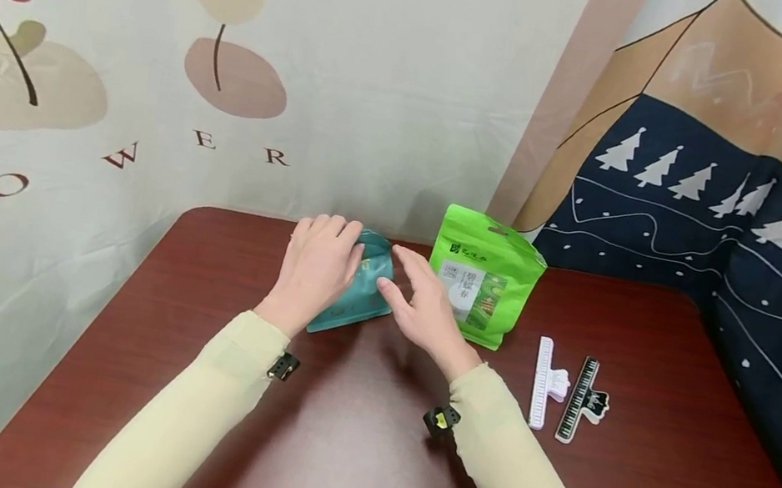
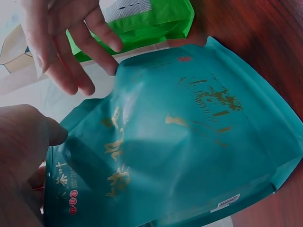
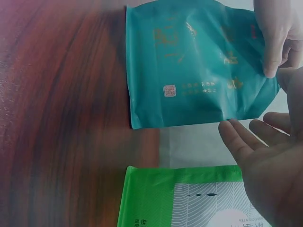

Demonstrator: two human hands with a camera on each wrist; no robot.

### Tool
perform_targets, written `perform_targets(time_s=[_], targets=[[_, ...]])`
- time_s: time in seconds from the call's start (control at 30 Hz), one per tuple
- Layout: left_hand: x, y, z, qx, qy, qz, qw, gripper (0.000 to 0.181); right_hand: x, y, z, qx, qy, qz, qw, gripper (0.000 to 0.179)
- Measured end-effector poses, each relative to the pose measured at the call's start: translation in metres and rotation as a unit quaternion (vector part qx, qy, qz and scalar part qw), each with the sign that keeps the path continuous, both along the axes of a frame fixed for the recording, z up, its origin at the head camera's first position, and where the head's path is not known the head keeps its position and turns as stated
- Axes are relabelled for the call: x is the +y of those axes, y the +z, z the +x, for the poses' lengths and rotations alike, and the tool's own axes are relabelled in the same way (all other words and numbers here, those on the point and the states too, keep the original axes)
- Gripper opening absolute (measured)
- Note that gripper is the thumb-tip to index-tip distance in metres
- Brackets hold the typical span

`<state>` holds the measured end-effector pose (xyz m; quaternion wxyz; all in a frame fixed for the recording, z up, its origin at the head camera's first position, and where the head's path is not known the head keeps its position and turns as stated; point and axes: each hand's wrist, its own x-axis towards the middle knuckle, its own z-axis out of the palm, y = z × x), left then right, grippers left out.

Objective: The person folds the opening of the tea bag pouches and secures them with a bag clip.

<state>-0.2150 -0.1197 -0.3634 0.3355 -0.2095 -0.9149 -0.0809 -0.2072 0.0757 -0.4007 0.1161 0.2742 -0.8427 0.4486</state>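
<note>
A teal tea bag (image 1: 363, 290) with gold lettering stands on the table near its back edge. My left hand (image 1: 314, 270) pinches it by its top left part; the thumb (image 3: 272, 61) lies across its front in the right wrist view. On the bag's other side is my right hand (image 1: 426, 313), fingers extended and spread apart. In the right wrist view, fingertips (image 3: 228, 126) of that hand meet the bag's side edge. A green tea bag (image 1: 525, 285) with a pale label stands just right of the right hand, partly behind it.
To the right lie a white clip (image 1: 541, 385) and a black clip (image 1: 575, 402), both with piano-key patterns, side by side on the dark red table (image 1: 359, 458). Printed cloth (image 1: 381, 108) hangs right behind the table's back edge.
</note>
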Motion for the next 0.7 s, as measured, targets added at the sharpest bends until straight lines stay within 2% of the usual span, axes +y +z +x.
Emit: perform_targets(time_s=[0.27,0.43,0.7], targets=[[-0.0006,-0.0064,-0.0047,0.027,-0.013,0.020,0.9994,0.008,-0.0010,0.0033,-0.0010,-0.020,0.006,0.013,0.9997,0.061],[0.0007,-0.0068,-0.0044,0.028,-0.019,0.024,0.9992,0.008,-0.0002,0.0011,-0.0006,-0.039,0.005,0.019,0.9991,0.062],[0.0020,-0.0053,-0.0062,0.045,-0.013,0.020,0.9987,0.009,0.0011,0.0002,-0.0026,-0.023,0.006,0.019,0.9995,0.062]])
